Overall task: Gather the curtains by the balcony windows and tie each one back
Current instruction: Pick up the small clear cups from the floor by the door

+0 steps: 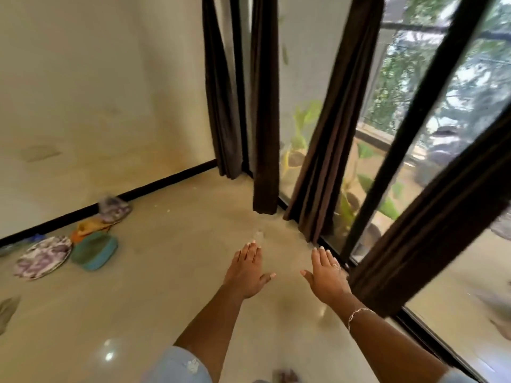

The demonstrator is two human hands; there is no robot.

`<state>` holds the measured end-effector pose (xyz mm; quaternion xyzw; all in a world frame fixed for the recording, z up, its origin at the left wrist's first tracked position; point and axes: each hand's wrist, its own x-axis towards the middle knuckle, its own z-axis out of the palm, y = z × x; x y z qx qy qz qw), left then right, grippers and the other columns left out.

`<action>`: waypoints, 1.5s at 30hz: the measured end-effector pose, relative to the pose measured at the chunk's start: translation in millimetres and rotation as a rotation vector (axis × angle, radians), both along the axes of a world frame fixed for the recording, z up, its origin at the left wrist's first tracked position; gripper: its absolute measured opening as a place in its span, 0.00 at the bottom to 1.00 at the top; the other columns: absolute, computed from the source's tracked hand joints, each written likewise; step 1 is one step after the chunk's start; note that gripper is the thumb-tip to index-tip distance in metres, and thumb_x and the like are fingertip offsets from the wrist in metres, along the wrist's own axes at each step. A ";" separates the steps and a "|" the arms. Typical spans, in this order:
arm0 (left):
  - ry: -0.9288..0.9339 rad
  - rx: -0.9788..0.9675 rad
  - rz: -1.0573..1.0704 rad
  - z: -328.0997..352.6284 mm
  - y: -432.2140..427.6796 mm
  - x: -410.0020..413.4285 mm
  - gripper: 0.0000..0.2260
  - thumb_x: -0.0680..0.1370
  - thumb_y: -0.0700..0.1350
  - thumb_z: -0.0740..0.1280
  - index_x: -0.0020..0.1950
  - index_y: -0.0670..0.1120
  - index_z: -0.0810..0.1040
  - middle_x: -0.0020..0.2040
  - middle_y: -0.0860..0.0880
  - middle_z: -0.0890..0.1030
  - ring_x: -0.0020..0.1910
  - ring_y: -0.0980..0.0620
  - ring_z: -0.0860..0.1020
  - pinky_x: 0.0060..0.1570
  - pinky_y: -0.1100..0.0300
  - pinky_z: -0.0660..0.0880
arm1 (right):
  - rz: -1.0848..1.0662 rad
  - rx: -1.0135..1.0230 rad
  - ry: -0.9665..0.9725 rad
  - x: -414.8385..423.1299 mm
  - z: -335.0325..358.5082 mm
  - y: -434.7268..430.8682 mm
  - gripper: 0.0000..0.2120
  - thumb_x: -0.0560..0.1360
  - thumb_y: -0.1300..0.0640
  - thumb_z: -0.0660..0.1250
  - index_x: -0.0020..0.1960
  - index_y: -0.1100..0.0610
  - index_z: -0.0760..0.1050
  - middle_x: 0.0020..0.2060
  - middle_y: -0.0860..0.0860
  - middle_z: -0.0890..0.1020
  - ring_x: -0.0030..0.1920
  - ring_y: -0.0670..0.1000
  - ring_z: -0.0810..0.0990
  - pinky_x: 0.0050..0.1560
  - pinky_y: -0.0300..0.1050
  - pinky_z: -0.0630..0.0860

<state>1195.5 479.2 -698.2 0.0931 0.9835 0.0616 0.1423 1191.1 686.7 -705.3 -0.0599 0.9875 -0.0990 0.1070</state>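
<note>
Holding the left hand (247,272) and right hand (327,276) out flat, empty and straight-fingered, the person should sweep the nearest curtain (431,239), hanging seemingly untied just beside the right hand against the window (475,106), into one tight bundle.

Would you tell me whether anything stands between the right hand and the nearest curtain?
Nothing visible does. The right hand is open just left of the nearest curtain, with only bare floor showing around the gap between them.
</note>
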 end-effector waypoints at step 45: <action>-0.291 0.129 -0.315 -114.3 -140.9 -628.7 0.28 0.81 0.51 0.55 0.76 0.41 0.49 0.77 0.43 0.50 0.76 0.46 0.50 0.73 0.56 0.50 | -0.427 -0.167 -0.284 -514.6 -102.5 -153.5 0.42 0.74 0.47 0.66 0.76 0.56 0.41 0.76 0.54 0.46 0.76 0.54 0.45 0.73 0.49 0.55</action>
